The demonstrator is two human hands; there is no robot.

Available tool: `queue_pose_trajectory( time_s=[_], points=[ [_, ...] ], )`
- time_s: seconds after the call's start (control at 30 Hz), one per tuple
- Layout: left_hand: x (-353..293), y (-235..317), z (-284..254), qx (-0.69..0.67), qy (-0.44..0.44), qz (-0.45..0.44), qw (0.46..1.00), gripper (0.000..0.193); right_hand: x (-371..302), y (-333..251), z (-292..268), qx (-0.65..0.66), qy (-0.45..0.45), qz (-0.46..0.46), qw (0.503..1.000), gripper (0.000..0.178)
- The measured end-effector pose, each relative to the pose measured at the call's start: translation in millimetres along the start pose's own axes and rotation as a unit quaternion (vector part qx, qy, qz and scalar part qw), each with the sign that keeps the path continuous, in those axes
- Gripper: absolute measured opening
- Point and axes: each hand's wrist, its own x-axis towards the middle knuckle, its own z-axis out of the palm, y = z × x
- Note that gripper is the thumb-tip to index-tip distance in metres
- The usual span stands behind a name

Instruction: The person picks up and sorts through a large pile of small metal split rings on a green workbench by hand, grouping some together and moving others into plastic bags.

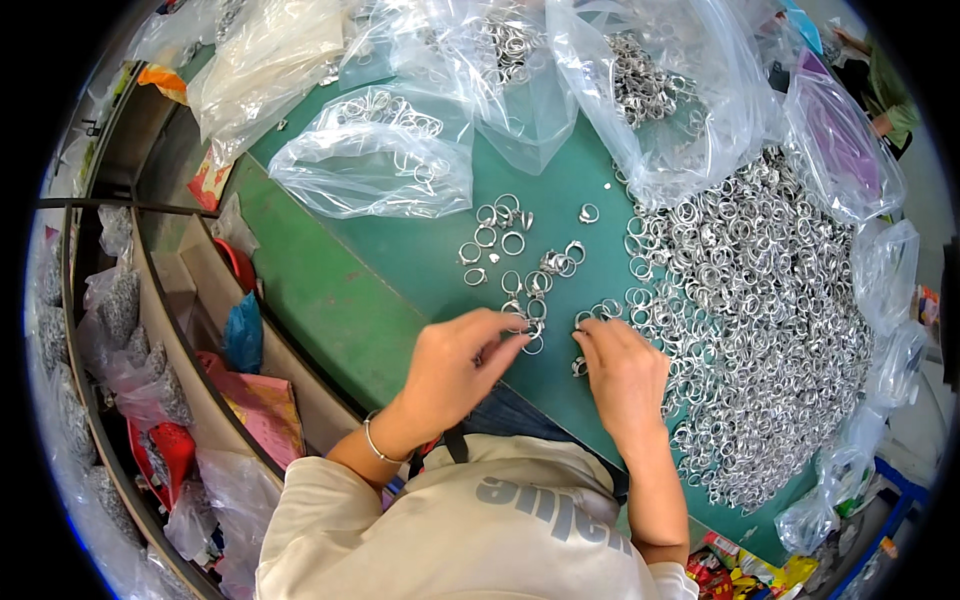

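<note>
A large heap of silver metal rings point(760, 320) spreads over the right side of the green table. Loose rings point(513, 243) lie in a small scatter at the middle. My left hand point(455, 365), a bangle on its wrist, has thumb and index finger closed at the near end of that scatter, pinching a ring point(534, 344). Across a short gap, my right hand point(622, 372) is bent down at the heap's left edge. Its fingertips are pressed together on a ring point(582, 319) partly hidden by them. Another ring point(579, 367) sits beside its thumb.
Clear plastic bags point(385, 160) of rings line the table's far side, with another bag point(660, 110) behind the heap. Left of the table edge, shelf bins point(200, 330) hold bagged rings and packets. A person's arm point(890, 118) shows at the far right.
</note>
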Motion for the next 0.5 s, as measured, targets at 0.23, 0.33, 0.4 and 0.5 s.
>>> queue_pose_trajectory(
  time_s=[0.23,0.33,0.4,0.5],
  points=[
    [-14,7,15,0.005,-0.061,0.045,0.997,0.018,-19,29,-36,0.839,0.023,0.207,0.502,0.018],
    [-11,8,27,0.052,-0.087,0.097,0.99,0.02,-35,44,-38,0.863,0.022,0.196,0.465,0.017],
    [-6,10,35,0.076,-0.097,0.121,0.985,0.021,-40,43,-38,0.851,0.086,0.225,0.467,0.017],
    [-2,19,42,0.12,-0.132,0.098,0.979,0.024,-46,42,-37,0.837,0.148,0.261,0.457,0.025]
  ],
)
